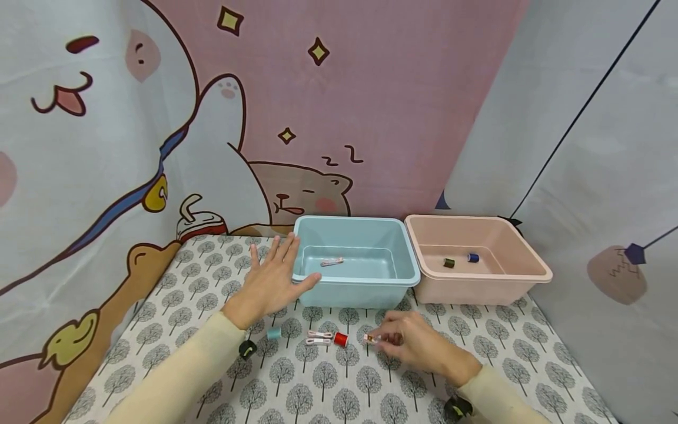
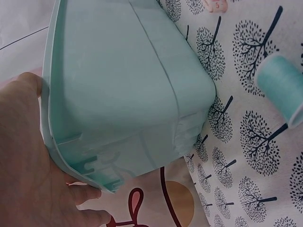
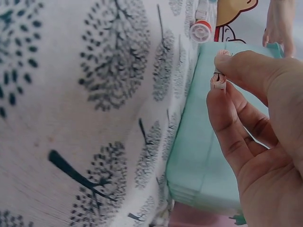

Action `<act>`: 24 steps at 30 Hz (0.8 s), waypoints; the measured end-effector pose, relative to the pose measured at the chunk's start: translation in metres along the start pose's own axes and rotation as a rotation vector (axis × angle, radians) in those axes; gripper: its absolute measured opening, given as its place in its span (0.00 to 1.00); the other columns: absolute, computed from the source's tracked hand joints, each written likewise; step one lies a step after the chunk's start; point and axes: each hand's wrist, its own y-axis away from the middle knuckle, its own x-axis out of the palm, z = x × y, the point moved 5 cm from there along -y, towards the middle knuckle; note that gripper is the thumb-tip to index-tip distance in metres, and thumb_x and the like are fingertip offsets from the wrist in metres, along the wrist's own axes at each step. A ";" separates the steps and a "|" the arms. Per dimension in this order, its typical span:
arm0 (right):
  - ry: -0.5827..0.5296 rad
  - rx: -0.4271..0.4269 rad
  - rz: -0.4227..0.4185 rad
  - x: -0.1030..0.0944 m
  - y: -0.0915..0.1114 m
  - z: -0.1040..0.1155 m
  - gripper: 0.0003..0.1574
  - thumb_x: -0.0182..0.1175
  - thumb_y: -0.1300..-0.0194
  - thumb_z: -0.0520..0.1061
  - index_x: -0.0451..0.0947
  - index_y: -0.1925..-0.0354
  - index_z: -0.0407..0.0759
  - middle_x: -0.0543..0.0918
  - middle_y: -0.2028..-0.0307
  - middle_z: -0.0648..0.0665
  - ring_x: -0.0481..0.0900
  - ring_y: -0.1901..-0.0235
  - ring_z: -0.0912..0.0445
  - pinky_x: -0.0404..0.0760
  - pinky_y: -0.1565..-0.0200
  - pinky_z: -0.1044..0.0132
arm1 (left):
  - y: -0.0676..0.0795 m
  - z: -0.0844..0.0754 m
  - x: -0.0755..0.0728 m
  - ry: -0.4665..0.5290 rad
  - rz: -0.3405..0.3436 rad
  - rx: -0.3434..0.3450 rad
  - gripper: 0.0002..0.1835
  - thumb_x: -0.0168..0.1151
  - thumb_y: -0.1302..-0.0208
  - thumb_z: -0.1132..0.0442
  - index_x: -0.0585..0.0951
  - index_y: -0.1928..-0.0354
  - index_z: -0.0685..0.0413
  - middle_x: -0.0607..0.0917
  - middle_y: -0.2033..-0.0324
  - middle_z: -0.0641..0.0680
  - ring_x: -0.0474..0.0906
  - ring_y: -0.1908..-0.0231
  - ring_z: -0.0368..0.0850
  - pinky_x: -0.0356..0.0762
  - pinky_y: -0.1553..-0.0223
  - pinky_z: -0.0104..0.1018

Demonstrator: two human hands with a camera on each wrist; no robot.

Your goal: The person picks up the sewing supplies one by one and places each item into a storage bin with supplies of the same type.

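Observation:
My left hand (image 1: pixel 271 284) lies with fairly straight fingers against the left end of the light blue bin (image 1: pixel 360 292), the thumb along its front rim. Between thumb and fingertips, my right hand (image 1: pixel 410 340) pinches a small folded tape measure (image 3: pixel 218 81), pale pink with dark marks. It is in front of the blue bin, low over the tablecloth. To its left on the cloth are a red thread spool (image 1: pixel 341 340) and folded tape measures (image 1: pixel 318 341) placed side by side. A light teal thread spool (image 1: pixel 273 333) stands farther left, nearer my left wrist.
Inside the blue bin lies another folded tape measure (image 1: pixel 332 261). A pink bin (image 1: pixel 477 290) adjoins it on the right, containing a dark green spool (image 1: pixel 448 263) and a blue spool (image 1: pixel 473 258). Printed curtains (image 1: pixel 392 106) hang behind the tree-patterned tablecloth (image 1: pixel 325 375).

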 end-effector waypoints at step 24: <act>0.085 -0.157 -0.113 -0.036 -0.018 0.029 0.18 0.82 0.32 0.34 0.98 0.44 0.44 0.94 0.57 0.51 0.85 0.65 0.74 0.88 0.66 0.80 | 0.001 0.000 0.000 0.000 0.000 -0.005 0.63 0.41 0.19 0.14 0.46 0.03 0.53 0.41 0.03 0.54 0.37 0.04 0.65 0.24 0.12 0.85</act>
